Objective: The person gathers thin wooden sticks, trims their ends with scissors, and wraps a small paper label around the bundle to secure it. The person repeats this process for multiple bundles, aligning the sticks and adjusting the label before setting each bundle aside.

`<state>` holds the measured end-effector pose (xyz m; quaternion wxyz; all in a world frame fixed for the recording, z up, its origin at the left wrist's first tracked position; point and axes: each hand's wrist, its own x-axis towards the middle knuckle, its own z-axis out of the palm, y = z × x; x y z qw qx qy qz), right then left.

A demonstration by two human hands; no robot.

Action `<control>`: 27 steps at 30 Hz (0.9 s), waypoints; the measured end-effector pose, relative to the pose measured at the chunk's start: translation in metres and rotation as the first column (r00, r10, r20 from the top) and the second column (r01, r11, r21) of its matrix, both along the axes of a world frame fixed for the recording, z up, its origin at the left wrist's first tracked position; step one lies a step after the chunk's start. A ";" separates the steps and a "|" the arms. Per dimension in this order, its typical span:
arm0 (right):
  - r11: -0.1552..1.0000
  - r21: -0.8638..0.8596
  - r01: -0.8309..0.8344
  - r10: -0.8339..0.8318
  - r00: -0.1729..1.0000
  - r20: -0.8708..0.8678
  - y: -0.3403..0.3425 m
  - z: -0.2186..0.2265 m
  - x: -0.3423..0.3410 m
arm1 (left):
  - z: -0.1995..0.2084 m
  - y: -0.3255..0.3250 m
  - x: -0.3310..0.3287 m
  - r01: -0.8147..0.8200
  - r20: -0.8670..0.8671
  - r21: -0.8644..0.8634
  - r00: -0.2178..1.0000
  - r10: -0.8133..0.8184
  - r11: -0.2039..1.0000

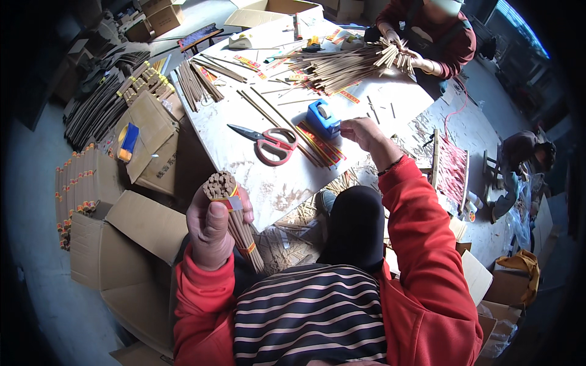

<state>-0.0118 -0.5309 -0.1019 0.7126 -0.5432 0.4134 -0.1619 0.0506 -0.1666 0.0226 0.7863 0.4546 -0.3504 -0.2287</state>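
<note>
My left hand (212, 233) is closed around a bundle of thin brown sticks (245, 239), held tilted with its blunt ends up. Red and yellow paper bands wrap the bundle in two places, and a shiny patch shows on the upper one. At the table, my right hand (366, 135) has its fingers pinched together at the near right end of a blue tape dispenser (322, 119); whatever is between the fingertips is too small to make out. Red-handled scissors (276, 146) lie partly spread left of the dispenser. Red and yellow paper strips (318, 146) lie just below it.
Loose sticks (198, 84) and a large stick pile (342, 68) cover the far white table (244, 149). Across it, a person (427, 36) handles sticks. Cartons (131, 244) and stacked bundles (82, 183) stand left. Another person (525, 158) sits far right beside a rack (450, 168).
</note>
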 end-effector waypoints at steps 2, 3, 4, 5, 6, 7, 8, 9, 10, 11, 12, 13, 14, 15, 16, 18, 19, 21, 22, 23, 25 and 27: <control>0.999 -0.008 0.043 -0.043 0.999 -0.024 -0.002 -0.007 0.001 | 0.001 0.000 0.000 0.009 0.004 0.000 1.000 -0.009 1.000; 0.998 -0.013 0.064 -0.065 0.997 -0.035 -0.003 -0.011 0.001 | 0.001 0.000 -0.001 0.007 -0.001 -0.002 1.000 -0.007 1.000; 0.998 -0.016 0.069 -0.069 0.997 -0.033 -0.003 -0.014 0.002 | 0.002 -0.001 -0.001 0.003 -0.005 -0.003 1.000 -0.003 1.000; 0.997 -0.018 0.074 -0.074 0.997 -0.031 -0.004 -0.017 0.003 | 0.002 -0.001 -0.001 0.005 -0.003 -0.004 1.000 -0.005 1.000; 0.997 -0.021 0.079 -0.080 0.996 -0.029 -0.005 -0.020 0.003 | 0.003 -0.002 0.000 0.007 0.000 -0.004 1.000 -0.007 1.000; 0.996 -0.025 0.085 -0.087 0.993 -0.084 -0.002 -0.018 0.004 | 0.003 -0.002 0.000 0.006 0.002 -0.004 1.000 -0.006 1.000; 0.995 -0.030 0.090 -0.094 0.986 -0.138 0.000 -0.015 0.006 | 0.003 -0.002 -0.001 -0.001 0.004 -0.003 1.000 0.001 1.000; 0.995 -0.035 0.096 -0.101 0.976 -0.192 0.003 -0.013 0.007 | 0.003 -0.002 -0.001 -0.007 0.006 -0.003 1.000 0.007 1.000; 0.993 -0.022 0.114 -0.116 0.975 -0.190 0.004 -0.013 0.007 | 0.002 -0.002 -0.002 -0.009 0.006 -0.004 1.000 0.009 1.000; 0.991 -0.010 0.131 -0.131 0.973 -0.189 0.005 -0.012 0.007 | 0.002 -0.003 -0.001 -0.005 0.007 -0.009 1.000 0.005 1.000; 0.989 0.002 0.149 -0.146 0.971 -0.188 0.005 -0.012 0.007 | 0.000 -0.004 0.000 -0.002 0.008 -0.014 1.000 0.002 1.000; 0.992 0.009 0.130 -0.125 0.973 -0.196 0.003 -0.015 0.006 | 0.000 -0.005 0.000 0.004 0.011 -0.018 1.000 -0.004 1.000; 0.994 0.016 0.110 -0.105 0.973 -0.203 0.000 -0.019 0.006 | 0.000 -0.005 0.000 0.005 -0.001 -0.023 1.000 -0.005 1.000; 0.996 0.023 0.091 -0.084 0.974 -0.211 -0.001 -0.023 0.006 | -0.001 -0.005 -0.002 0.005 -0.013 -0.029 1.000 -0.006 1.000; 0.995 -0.051 0.083 -0.092 0.971 -0.222 0.003 -0.022 0.011 | 0.000 -0.004 0.000 -0.004 -0.016 -0.039 1.000 0.003 0.999; 0.996 -0.024 0.085 -0.088 0.976 -0.201 0.009 -0.017 0.007 | 0.000 -0.004 0.001 0.016 -0.031 -0.040 0.999 -0.017 0.999; 0.997 -0.078 0.019 -0.038 0.969 -0.243 0.008 -0.012 0.004 | 0.002 -0.004 0.002 0.011 -0.012 -0.037 1.000 -0.012 0.999; 0.977 -0.206 -0.053 0.000 0.969 -0.248 0.008 -0.003 -0.006 | 0.011 -0.004 0.002 0.019 -0.043 -0.002 0.999 -0.019 1.000; 0.958 -0.285 -0.039 -0.021 0.979 -0.204 0.011 0.005 -0.011 | 0.015 -0.004 0.003 0.042 -0.055 0.000 0.998 -0.041 0.999; 0.938 -0.343 -0.057 -0.006 0.984 -0.180 0.013 0.014 -0.017 | 0.020 -0.004 0.003 0.052 -0.094 0.010 0.994 -0.051 0.999; 0.890 -0.446 -0.092 0.076 0.996 -0.054 0.032 0.046 -0.026 | 0.033 -0.005 0.000 0.028 -0.082 0.036 0.996 -0.025 0.999; 0.910 -0.398 -0.111 0.220 0.945 0.240 0.077 0.098 -0.032 | 0.045 -0.005 -0.002 0.013 -0.020 0.098 1.000 -0.011 0.995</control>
